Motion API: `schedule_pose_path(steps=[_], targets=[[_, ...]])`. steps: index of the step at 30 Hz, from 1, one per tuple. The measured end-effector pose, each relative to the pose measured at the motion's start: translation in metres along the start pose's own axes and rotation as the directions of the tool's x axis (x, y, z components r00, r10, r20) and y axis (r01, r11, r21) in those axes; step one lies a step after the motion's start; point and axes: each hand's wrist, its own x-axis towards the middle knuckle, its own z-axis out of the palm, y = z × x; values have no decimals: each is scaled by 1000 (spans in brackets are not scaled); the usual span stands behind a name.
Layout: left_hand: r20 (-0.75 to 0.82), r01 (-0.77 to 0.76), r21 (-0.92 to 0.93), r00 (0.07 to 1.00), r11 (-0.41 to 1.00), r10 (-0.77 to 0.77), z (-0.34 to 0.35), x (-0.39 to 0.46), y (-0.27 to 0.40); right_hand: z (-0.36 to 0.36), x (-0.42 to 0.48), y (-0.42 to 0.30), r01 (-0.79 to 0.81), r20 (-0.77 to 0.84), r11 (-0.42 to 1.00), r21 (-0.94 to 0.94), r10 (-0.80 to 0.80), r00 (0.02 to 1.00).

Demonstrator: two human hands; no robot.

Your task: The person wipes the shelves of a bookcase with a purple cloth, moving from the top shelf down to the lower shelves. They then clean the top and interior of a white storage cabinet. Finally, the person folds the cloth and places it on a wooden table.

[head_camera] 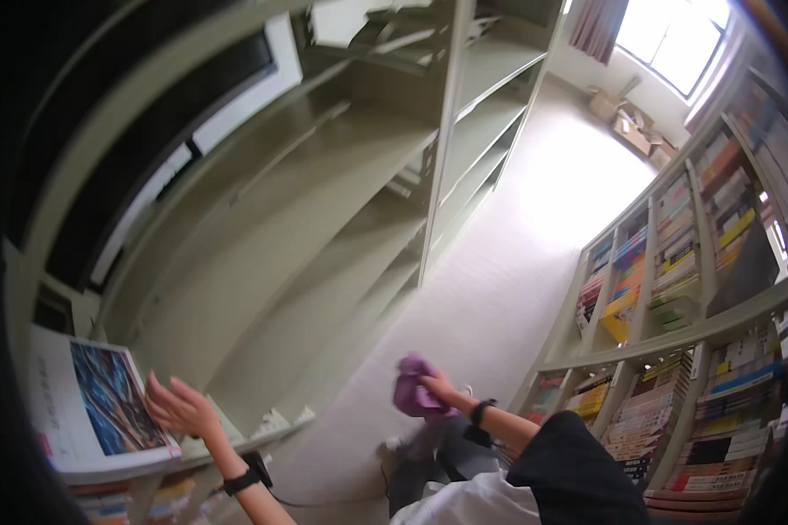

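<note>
In my right hand [441, 386] is a bunched purple cloth [412, 392], held in front of my body above the floor. My left hand [182, 408] has its fingers spread and holds nothing. Its fingertips overlap the right edge of a large white book [52, 394] with a blue and brown cover picture; whether they touch it I cannot tell. The book lies at the left end of a pale metal shelf. Beyond my left hand stretches a long bare shelf board [190, 295] of a metal bookcase.
A second bookcase section [492, 79] continues towards the window [673, 39]. Shelves packed with books [650, 400] line the right side. Cardboard boxes [634, 131] stand on the floor below the window. A black cable [328, 504] runs low near my legs.
</note>
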Motion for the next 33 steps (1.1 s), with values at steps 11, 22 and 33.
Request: schedule_pose_path(steps=[11,22,33], targets=[[152,38,55,987,998,-46,28,-12,-33,-304,-44,-76,370,-668,788,492,69,741],[-60,-77,481,991,873,120,-70,33,121,-451,-13,-220,689,-720,677,258,-341,604],[-216,-342,-617,940,709,265,-42,108,418,-508,74,-570,955,-419,292,56,-861,288]])
